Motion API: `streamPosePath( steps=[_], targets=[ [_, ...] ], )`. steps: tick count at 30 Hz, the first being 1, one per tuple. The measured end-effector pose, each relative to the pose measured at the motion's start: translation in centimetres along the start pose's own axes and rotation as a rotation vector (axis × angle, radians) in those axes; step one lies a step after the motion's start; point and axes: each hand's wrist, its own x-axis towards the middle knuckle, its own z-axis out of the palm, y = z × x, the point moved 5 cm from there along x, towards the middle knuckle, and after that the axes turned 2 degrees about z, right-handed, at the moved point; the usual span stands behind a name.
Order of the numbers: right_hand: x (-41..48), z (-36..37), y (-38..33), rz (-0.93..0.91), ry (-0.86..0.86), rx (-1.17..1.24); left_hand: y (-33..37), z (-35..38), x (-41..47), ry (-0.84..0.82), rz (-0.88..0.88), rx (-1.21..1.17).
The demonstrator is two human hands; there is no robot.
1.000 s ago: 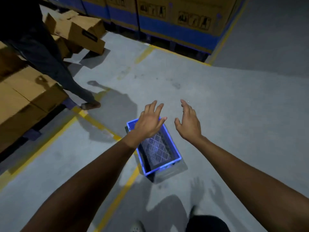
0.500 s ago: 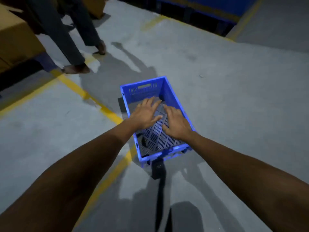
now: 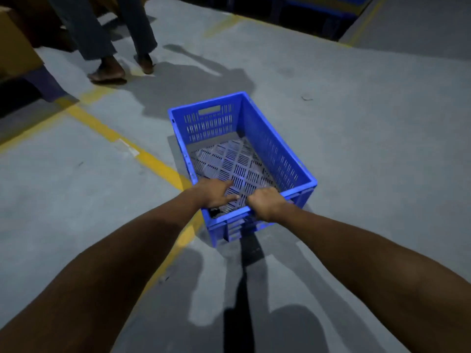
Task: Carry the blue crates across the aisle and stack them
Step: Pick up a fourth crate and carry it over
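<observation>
One blue slotted crate stands empty on the grey floor in the middle of the head view, its near end towards me. My right hand is closed over the near rim of the crate, right of its middle. My left hand reaches over the near-left corner into the crate, fingers spread and pointing right above the slotted bottom; it grips nothing that I can see.
Another person's legs and feet stand at the upper left. A cardboard box on a blue pallet sits at the far left. A yellow floor line runs diagonally under the crate's near-left corner. Dark pallets line the top edge.
Both hands came down from above the crate to its near end. My right hand closed on the rim. The view moved closer to the crate.
</observation>
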Motion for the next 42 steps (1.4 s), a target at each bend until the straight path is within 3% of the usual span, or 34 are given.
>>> streamPosePath(
  steps=[9,17,21,24,30,38,40,42],
  targets=[
    [-8.2,-13.9,6.3,0.074,-0.016,0.122,5.1,-15.4,-6.4,0.017,0.034,-0.203],
    [-22.9,-33.5,15.0,0.228,-0.198,0.354,14.2,-39.6,-14.6,-0.004,0.137,-0.380],
    [-30.6,-44.6,19.6,0.273,-0.256,0.387,18.9,-51.9,-18.7,-0.005,0.150,-0.662],
    [-35.9,-52.1,22.8,0.274,-0.312,0.400,22.2,-59.4,-21.0,-0.067,0.188,-0.902],
    [-45.9,-61.1,30.1,0.326,-0.343,0.438,29.9,-67.3,-23.5,-0.378,0.427,-0.774],
    [-58.2,-62.1,41.0,0.578,-0.174,0.341,45.4,-74.3,-20.4,0.020,0.388,-0.738],
    [-61.9,-61.8,43.6,0.629,-0.046,0.397,49.4,-76.1,-18.9,0.092,0.396,-0.752],
    [-65.5,-62.1,45.4,0.638,0.170,0.619,53.8,-77.5,-17.6,0.146,0.412,-0.787]
  ],
)
